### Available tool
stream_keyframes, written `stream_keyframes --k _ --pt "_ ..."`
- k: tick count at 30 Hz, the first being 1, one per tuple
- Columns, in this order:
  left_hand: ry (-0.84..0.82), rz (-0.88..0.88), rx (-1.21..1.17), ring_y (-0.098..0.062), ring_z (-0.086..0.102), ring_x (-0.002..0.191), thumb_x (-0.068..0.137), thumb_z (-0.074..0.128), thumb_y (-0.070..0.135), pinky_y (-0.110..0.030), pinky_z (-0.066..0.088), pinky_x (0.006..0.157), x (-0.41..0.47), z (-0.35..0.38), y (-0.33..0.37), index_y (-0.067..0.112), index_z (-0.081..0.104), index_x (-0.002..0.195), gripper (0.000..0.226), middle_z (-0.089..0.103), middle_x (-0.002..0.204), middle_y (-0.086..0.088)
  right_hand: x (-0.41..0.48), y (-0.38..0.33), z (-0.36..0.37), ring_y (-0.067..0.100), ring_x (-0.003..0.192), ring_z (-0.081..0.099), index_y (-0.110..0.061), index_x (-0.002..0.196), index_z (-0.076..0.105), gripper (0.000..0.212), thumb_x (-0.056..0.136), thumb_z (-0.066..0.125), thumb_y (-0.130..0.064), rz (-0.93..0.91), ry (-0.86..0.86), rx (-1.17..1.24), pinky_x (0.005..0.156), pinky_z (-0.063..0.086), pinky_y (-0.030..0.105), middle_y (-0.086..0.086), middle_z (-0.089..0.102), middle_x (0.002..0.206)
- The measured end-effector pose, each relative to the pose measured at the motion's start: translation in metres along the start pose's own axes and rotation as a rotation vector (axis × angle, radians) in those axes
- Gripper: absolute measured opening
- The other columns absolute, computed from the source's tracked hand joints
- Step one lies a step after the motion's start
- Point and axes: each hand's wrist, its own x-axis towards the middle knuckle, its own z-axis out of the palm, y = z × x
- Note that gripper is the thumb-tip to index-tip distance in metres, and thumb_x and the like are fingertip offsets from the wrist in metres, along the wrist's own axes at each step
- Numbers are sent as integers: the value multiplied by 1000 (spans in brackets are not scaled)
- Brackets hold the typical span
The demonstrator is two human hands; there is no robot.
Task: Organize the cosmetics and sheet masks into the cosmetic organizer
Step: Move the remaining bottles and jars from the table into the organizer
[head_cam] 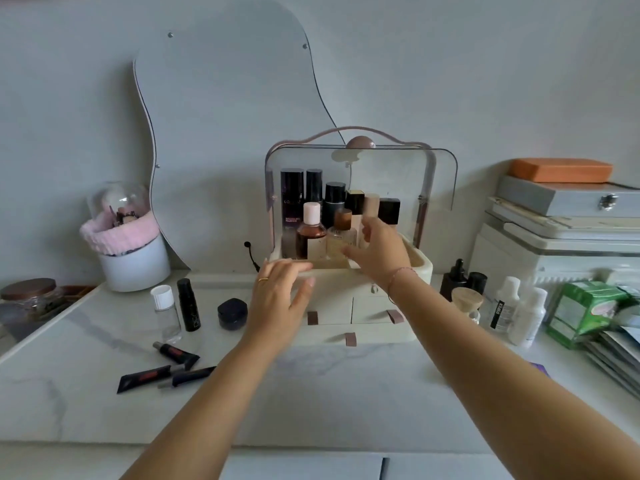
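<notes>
My right hand (pixel 377 249) reaches open-fingered into the cosmetic organizer (pixel 349 271) on the worktop (pixel 104 393), hiding the bottles behind it. My left hand (pixel 282 296) rests open on its front rim. Bottle labels blur; sheet masks (pixel 616 355) are cut off at right.

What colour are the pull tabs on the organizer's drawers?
Dusty pinkish-brown pull tabs, on cream drawers; head view.
</notes>
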Motion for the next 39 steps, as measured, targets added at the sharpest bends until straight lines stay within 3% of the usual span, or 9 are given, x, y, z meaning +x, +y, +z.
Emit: stream_keyframes --k 3,7,12,20,23,26,30,34,39 --pt "-18 21 33 -6 31 126 94 46 36 -31 23 106 -2 1 -3 22 55 118 30 48 126 12 -51 26 -20 -4 91 53 -17 119 55 40 82 68 -22 -125 376 144 84 44 11 -9 55 106" --pt "-17 29 46 -18 35 125 93 48 33 -31 25 104 -2 2 -3 18 54 119 31 54 123 1 -91 94 -53 19 102 53 -10 114 55 41 78 72 -19 109 590 55 83 40 22 -3 51 105" --pt "19 14 81 -22 34 121 92 55 26 -45 30 106 -4 8 1 13 53 116 27 55 117 -6 -92 147 -62 28 114 50 -4 126 45 71 72 78 -35 413 236 -71 98 42 37 13 49 125" --pt "9 -3 93 -25 36 121 90 43 38 -35 27 102 -4 9 2 13 53 116 37 54 117 -5 -85 158 -50 24 89 59 -11 106 58 47 72 74 -40 499 164 -149 72 45 31 8 68 101" --pt "23 3 83 -23 35 120 90 38 42 -40 29 103 -5 9 3 12 54 115 42 54 116 -6 -97 140 -58 20 75 56 -14 97 58 39 72 76 -38 399 303 -145 59 40 27 5 68 88" --pt "32 2 85 -22 35 121 90 37 43 -41 31 104 -5 10 3 14 53 116 42 53 116 -4 -99 97 -70 2 67 60 -26 92 59 35 67 78 -41 134 422 22 51 37 12 -17 62 73" --pt "26 2 91 -25 38 122 91 39 44 -39 30 105 -4 11 3 13 54 115 42 53 120 -4 -64 37 -66 -7 80 64 -31 105 61 43 67 80 -40 -59 260 313 64 45 4 -18 69 90" --pt "20 -2 86 -22 35 125 90 39 44 -35 27 105 -6 10 3 16 53 116 41 51 123 -2 -10 18 -44 9 94 62 -17 116 55 54 70 80 -28 18 82 304 81 51 21 -9 65 105" --pt "3 -37 97 -22 31 127 92 43 40 -43 29 108 -7 11 4 20 50 119 34 46 122 1 32 22 -24 12 77 56 -14 106 59 37 75 75 -26 81 -21 91 57 40 17 -4 62 86"
